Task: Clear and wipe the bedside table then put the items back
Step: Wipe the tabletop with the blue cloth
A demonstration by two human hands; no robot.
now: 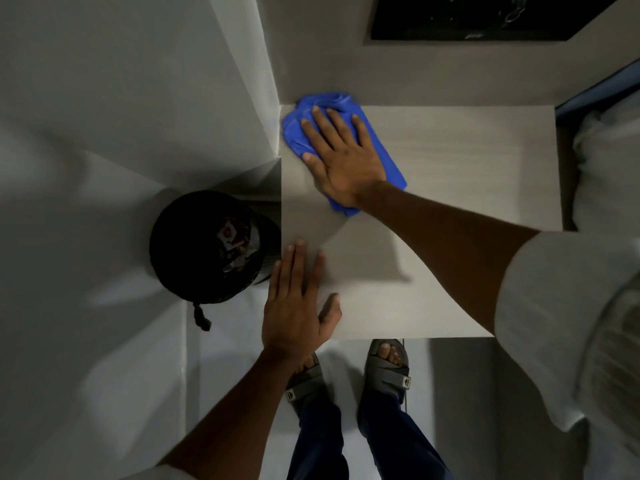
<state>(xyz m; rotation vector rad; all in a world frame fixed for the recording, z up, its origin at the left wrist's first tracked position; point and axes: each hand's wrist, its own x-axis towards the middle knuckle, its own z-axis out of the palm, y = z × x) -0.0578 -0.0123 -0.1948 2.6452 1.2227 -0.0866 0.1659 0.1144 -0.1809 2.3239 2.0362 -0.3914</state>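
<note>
The pale wood-grain top of the bedside table point(467, 188) fills the middle of the view, and nothing stands on it. A blue cloth point(294, 131) lies bunched at the table's far left corner. My right hand point(341, 157) presses flat on that cloth, fingers spread and pointing toward the back wall. Flat on the near left edge of the table rests my left hand point(296, 306), fingers apart, holding nothing.
A black bin point(211, 247) with rubbish in it stands on the floor, tight against the table's left side. White bedding point(609, 157) lies to the right. A dark panel point(467, 15) sits on the wall behind. My sandalled feet point(349, 372) are below the front edge.
</note>
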